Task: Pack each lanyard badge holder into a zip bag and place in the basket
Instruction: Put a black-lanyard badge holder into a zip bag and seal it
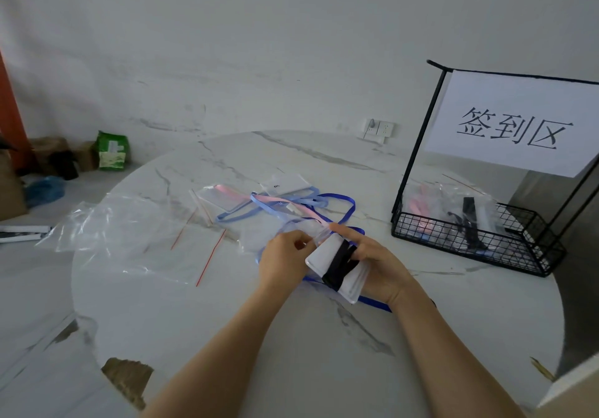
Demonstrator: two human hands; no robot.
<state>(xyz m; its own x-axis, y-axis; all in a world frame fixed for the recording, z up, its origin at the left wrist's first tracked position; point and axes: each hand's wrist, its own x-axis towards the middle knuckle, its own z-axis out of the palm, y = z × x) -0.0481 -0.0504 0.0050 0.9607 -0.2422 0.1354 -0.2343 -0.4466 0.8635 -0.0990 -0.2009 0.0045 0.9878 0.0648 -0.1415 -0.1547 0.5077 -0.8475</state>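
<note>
at the near middle of the round table (227,336), both hands work on one piece. the right hand (381,268) grips a white badge holder (321,255) with its black lanyard (340,262) wound round it, the fingers curled about its far side. the left hand (285,255) pinches the mouth of a clear zip bag (321,235) between thumb and forefinger. whether the holder sits fully inside the bag i cannot tell, and the seal does not look pressed shut yet. at the far right the wire basket (453,239) already holds several packed bags, with pink and black lanyards among them. what is left, by my judgement: close this bag, drop it in the basket, then pack the blue and pink lanyards (291,205) lying loose just beyond the hands. spare zip bags (136,233) lie to the left.
</note>
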